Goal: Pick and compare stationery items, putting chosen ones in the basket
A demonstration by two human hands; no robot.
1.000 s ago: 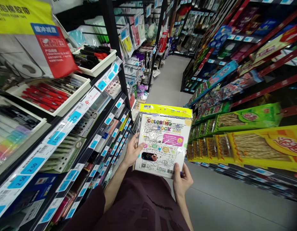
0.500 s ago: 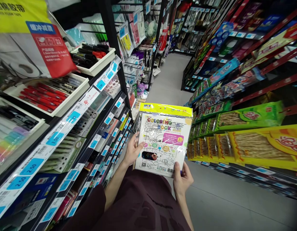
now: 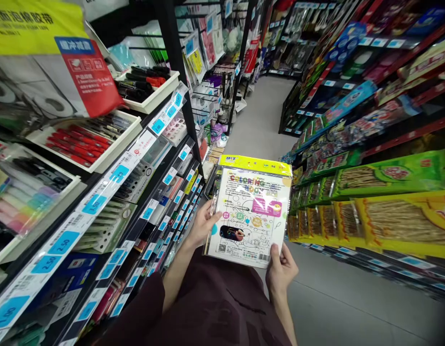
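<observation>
In front of the dark garment [image 3: 215, 305], the packaged coloring book [image 3: 253, 214] is clamped at its left edge by the left hand [image 3: 203, 225] and at its lower right corner by the right hand [image 3: 281, 270], seemingly being inspected, so for any turning one grip should be loosened.

Lighting: we record moderate, cool indoor light, the gray floor [image 3: 265, 115] evenly lit, with deep shadow beneath the upper edge of the left shelf [image 3: 138, 149] and between the tiers of the right rack [image 3: 406, 134]. Glare: we list whitish reflections on the clear wrap of the coloring book [image 3: 248, 216], notably near its upper right corner. Definition: we note wide-angle stretching of the tape bag [image 3: 53, 62], softness in the yellow snack packs [image 3: 410, 223], and darkening at lower right.
</observation>
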